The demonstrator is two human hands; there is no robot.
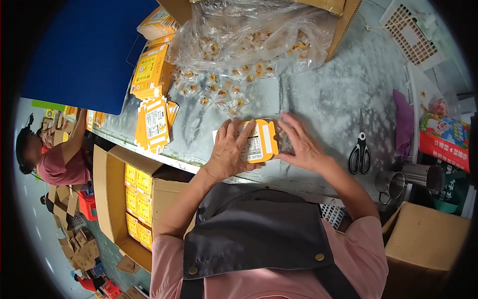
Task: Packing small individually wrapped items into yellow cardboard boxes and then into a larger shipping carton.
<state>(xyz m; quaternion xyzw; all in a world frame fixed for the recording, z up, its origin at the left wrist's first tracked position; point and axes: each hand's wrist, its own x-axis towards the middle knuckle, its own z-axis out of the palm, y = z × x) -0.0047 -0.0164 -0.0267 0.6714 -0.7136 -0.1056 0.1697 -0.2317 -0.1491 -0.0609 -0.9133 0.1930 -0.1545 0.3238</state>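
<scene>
A small yellow carton [260, 141] with a white label lies on the grey table [328, 99] in front of me. My left hand [230, 149] rests over its left side with fingers spread on it. My right hand [302, 143] holds the carton's right end, fingers bent over its edge. Just beyond the carton lie several small clear-wrapped yellow sweets [219, 89].
A clear plastic bag [254, 35] of wrapped sweets spills from a cardboard box at the back. Flat yellow cartons [154, 122] are stacked at left. Scissors [360, 152] and metal cups [391, 183] sit at right. An open box [137, 197] of filled cartons stands lower left; another person [55, 159] sits far left.
</scene>
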